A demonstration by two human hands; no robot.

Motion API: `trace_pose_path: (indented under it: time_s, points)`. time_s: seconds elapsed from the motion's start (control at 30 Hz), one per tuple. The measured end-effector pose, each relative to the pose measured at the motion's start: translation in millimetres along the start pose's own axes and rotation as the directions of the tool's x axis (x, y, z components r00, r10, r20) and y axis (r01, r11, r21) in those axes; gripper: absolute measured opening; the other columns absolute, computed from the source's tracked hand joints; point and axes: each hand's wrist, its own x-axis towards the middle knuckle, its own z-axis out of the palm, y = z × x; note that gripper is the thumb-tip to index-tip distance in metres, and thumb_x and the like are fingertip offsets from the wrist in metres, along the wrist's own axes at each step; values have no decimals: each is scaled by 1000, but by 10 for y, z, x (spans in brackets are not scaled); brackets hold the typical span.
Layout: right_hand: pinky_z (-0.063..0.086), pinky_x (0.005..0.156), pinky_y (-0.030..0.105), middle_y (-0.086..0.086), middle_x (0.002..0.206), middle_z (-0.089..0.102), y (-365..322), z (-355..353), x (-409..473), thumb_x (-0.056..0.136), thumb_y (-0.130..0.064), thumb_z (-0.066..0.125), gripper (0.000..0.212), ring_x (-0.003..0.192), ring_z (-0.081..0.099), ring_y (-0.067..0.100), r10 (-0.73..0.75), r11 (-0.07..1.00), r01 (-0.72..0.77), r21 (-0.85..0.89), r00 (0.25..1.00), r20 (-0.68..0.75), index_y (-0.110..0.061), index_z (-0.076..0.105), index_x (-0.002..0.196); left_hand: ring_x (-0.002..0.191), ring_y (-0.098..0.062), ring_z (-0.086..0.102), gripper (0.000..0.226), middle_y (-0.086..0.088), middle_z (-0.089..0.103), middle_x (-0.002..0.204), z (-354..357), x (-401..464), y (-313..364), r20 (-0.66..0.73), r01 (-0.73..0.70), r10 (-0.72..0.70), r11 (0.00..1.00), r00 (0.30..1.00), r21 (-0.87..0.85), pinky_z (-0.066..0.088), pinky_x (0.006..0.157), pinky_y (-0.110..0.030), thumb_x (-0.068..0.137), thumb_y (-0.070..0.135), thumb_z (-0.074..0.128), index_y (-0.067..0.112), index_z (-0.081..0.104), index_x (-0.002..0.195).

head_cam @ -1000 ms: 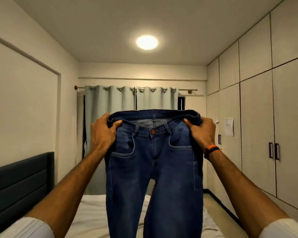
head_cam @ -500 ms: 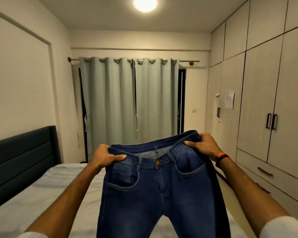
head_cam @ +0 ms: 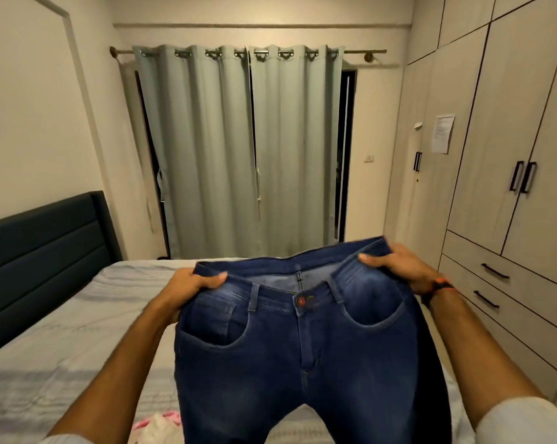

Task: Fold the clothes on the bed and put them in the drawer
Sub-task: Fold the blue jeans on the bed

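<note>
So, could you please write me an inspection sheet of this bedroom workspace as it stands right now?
Surface: bed with pale striped sheet, rumpled.
Job's things: dark blue denim jeans held up by the waistband, unfolded; two wardrobe drawers with black handles, closed.
Clutter: pink-and-white cloth at the bed's near edge.
Grippers: left hand and right hand each grip a waistband corner.
Cables: nothing seen.
Surroundings: grey-green curtains drawn; dark padded headboard; paper sheet on wardrobe door.
</note>
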Motion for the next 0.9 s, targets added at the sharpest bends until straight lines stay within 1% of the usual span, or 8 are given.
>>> trace_pose_path:
  time_s: [0.03, 0.07, 0.13, 0.27, 0.5, 0.67, 0.77, 0.9]
  points:
    - [54, 73, 30, 15, 100, 74, 75, 80, 107, 73, -33, 85, 39, 86, 70, 25, 64, 971, -84, -222, 993, -95, -5, 73, 98, 92, -30, 70, 49, -13, 75, 99, 29, 101, -50, -128, 60, -34, 976, 991, 210, 57, 83, -37, 61, 35, 89, 6, 74, 98]
    - [49, 70, 28, 14, 100, 73, 153, 192, 207, 78, -35, 81, 37, 86, 68, 26, 70, 890, -144, -432, 981, -183, -3, 72, 97, 93, -30, 69, 45, -12, 74, 99, 106, 144, -69, -242, 122, -23, 906, 970, 405, 55, 82, -35, 63, 37, 87, 7, 74, 95]
    - [43, 70, 30, 17, 102, 71, 258, 500, 319, 81, -40, 75, 40, 94, 65, 33, -42, 748, -137, -649, 967, -253, -3, 69, 93, 99, -32, 66, 47, -14, 71, 106, 408, 146, -59, -321, 159, 30, 822, 947, 546, 52, 80, -33, 68, 41, 84, 6, 70, 98]
    - [49, 81, 37, 19, 103, 70, 304, 1039, 404, 81, -39, 73, 35, 101, 63, 37, -178, 765, -13, -644, 956, -231, -8, 71, 95, 105, -36, 63, 48, -19, 68, 111, 1021, 55, 96, -353, 122, 48, 887, 934, 444, 50, 81, -34, 74, 39, 80, 2, 65, 102]
    - [53, 77, 35, 12, 97, 74, 130, 1417, 312, 84, -38, 70, 27, 91, 66, 31, -289, 778, 133, -615, 944, -161, -17, 77, 100, 95, -33, 65, 30, -15, 71, 101, 1452, 95, 300, -364, 64, 62, 945, 929, 322, 53, 76, -34, 75, 25, 71, 6, 71, 98]
    - [53, 72, 33, 10, 93, 74, 59, 1466, 260, 80, -23, 64, 23, 85, 66, 30, -257, 759, 147, -634, 963, -85, -17, 75, 99, 85, -26, 66, 23, -11, 72, 93, 1554, 49, 368, -346, 47, 52, 961, 937, 272, 54, 69, -30, 75, 22, 71, 9, 73, 94]
    - [55, 73, 33, 10, 93, 73, 2, 1436, 223, 78, -17, 62, 28, 84, 65, 28, -195, 762, 169, -625, 980, 27, -14, 73, 104, 87, -27, 66, 22, -11, 71, 93, 1544, 73, 346, -326, 69, 4, 975, 945, 209, 56, 72, -32, 73, 20, 70, 7, 72, 91]
    - [57, 82, 39, 8, 101, 72, -20, 1470, 172, 82, -23, 65, 32, 90, 65, 26, -148, 765, 221, -604, 974, 169, -14, 68, 113, 84, -30, 69, 24, -14, 72, 86, 1546, 28, 406, -233, 91, -74, 994, 970, 63, 59, 73, -37, 57, 23, 65, 8, 68, 75]
